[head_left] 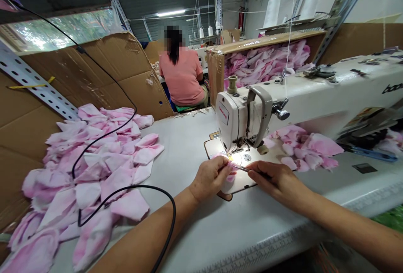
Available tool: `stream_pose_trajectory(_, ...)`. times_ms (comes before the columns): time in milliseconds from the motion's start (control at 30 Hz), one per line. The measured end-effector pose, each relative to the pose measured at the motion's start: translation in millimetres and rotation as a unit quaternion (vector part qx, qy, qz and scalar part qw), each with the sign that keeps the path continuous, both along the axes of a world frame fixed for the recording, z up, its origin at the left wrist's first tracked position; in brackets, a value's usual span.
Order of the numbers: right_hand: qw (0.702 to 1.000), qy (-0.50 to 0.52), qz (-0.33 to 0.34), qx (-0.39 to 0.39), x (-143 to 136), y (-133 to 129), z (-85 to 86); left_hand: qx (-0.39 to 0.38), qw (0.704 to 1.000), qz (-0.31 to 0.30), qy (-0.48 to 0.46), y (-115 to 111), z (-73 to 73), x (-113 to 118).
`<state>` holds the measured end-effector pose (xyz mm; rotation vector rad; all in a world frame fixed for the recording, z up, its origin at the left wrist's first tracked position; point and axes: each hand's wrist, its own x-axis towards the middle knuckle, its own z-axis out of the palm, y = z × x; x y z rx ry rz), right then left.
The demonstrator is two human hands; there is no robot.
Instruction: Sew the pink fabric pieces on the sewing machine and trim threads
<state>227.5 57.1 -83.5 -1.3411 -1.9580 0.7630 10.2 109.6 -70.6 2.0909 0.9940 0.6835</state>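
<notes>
My left hand [211, 175] is closed near the needle of the white sewing machine [302, 92], pinching a small pink cloth piece [231, 178]. From the right, my right hand [277, 178] grips a slim metal tool [241, 167] whose tip meets the cloth. Whether the tool is tweezers or snips is too small to tell. The machine's lamp brightly lights the needle plate [241, 187] under both hands. Fingers hide most of the cloth piece.
Pink-and-white cloth pieces [103, 168] are heaped on the left, crossed by a black cable [126, 187]. More pink cloth [310, 147] lies behind the needle, near blue-handled scissors [374, 153]. A cardboard box [215, 75] stands behind; a co-worker [181, 75] sits beyond.
</notes>
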Motion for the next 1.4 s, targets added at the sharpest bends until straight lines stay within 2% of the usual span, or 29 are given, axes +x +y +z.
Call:
stream_pose_trajectory(133,1.000,-0.001,-0.004,0.024,-2.3,1.8,-3.7,-0.042,0.999,0.004,-0.017,-1.2,1.0,-0.1)
stream_pose_trajectory(467,0.997,-0.034,0.001,0.065,-3.0,5.7,-1.3,0.033,0.999,0.001,0.013,2.2,-2.2,0.1)
stream_pose_trajectory(567,0.993,-0.067,0.004,0.099,-3.5,5.4,-2.4,0.056,0.998,0.004,0.015,2.8,-2.8,0.8)
stream_pose_trajectory(700,0.981,-0.120,0.037,0.148,-5.7,-2.1,-6.0,0.073,0.997,0.009,0.016,4.1,-3.6,1.4)
stream_pose_trajectory(833,0.979,-0.113,0.073,0.152,-5.3,-15.4,-6.6,0.077,0.997,0.015,0.018,4.7,-5.1,0.8)
stream_pose_trajectory(933,0.990,-0.075,0.068,0.096,-0.9,-21.2,-0.7,0.090,0.996,0.015,0.023,3.9,-5.8,0.1)
stream_pose_trajectory(1033,0.998,-0.040,0.033,-0.020,5.2,-20.9,7.8,0.126,0.992,0.006,0.024,2.7,-5.7,0.9)
stream_pose_trajectory(1100,0.994,0.010,0.020,-0.109,8.4,-19.2,11.1,0.173,0.984,-0.009,0.036,2.4,-5.9,2.4)
stream_pose_trajectory(1233,0.954,0.157,0.013,-0.254,10.3,-17.7,9.9,0.248,0.966,-0.008,0.068,4.0,-8.7,5.1)
stream_pose_trajectory(1400,0.903,0.237,-0.007,-0.358,4.5,-13.8,12.4,0.281,0.956,-0.009,0.087,5.5,-11.9,5.0)
